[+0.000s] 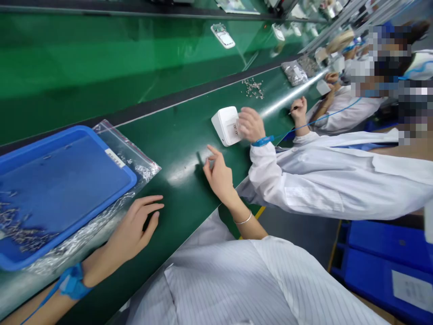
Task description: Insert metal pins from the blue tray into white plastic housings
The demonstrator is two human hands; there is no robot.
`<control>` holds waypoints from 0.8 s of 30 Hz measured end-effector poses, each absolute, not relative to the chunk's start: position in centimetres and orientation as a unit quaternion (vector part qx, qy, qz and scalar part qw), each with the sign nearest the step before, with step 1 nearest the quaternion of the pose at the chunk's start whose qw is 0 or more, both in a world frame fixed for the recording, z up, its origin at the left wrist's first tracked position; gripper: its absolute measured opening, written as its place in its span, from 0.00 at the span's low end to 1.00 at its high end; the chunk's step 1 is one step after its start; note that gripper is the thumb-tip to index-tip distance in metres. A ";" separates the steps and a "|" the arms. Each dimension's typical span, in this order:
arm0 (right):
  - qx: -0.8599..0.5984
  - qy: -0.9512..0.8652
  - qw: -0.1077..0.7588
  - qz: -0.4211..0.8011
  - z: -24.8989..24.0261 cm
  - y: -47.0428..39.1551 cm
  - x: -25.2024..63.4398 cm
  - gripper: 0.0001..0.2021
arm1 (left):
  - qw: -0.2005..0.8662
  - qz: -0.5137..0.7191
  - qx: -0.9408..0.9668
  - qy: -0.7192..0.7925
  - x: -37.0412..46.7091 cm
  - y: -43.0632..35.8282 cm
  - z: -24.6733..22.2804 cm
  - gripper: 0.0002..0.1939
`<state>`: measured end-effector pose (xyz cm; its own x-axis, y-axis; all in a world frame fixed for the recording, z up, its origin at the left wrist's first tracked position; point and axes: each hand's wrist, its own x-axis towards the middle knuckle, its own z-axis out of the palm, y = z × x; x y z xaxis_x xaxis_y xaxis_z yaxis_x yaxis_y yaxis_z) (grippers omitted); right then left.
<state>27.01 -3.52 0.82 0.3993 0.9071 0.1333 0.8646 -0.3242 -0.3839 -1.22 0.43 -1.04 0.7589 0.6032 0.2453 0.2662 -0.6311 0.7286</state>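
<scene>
My left hand [131, 228] is over the green work surface [179, 198], beside the blue tray [115, 180], with its fingers apart and nothing in them. A blue band circles that wrist. Further right, my right hand [218, 174] is raised over the surface, fingers apart, holding nothing, with a bracelet on the wrist. Just beyond it stands a white box-shaped device [227, 125], which a neighbour's hand [251, 125] touches at its right side. Small metal parts [25, 228] lie in the tray's lower left.
A clear plastic bag [144, 164] lies under the tray. Loose small parts [253, 88] and filled bags [294, 73] are further along the bench. White-sleeved people work at the right. Blue crates [389, 266] stand at the lower right.
</scene>
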 end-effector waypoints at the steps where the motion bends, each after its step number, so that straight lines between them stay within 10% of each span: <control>1: -0.815 -0.542 0.200 0.045 0.8 -3.2 27.8 0.17 | 0.350 0.237 0.872 0.248 -1.2 0.4 -1.0 0.11; 9: -0.855 -0.489 0.169 0.037 1.2 -2.2 30.8 0.17 | 0.310 0.214 0.896 0.234 -0.6 0.2 -0.7 0.14; 17: -0.648 -0.582 0.251 0.423 5.0 -7.8 20.1 0.07 | 0.257 0.170 0.908 0.285 0.5 0.0 -0.7 0.33; 24: -0.642 -0.665 0.193 0.330 5.2 -7.3 18.5 0.07 | 0.330 0.159 0.886 0.285 0.3 0.4 -0.4 0.33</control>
<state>18.46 -7.26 5.20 -0.1011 0.9809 -0.1663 0.7259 -0.0416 -0.6865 0.32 0.43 -0.42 0.7873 0.6094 0.0942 0.3995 -0.6204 0.6749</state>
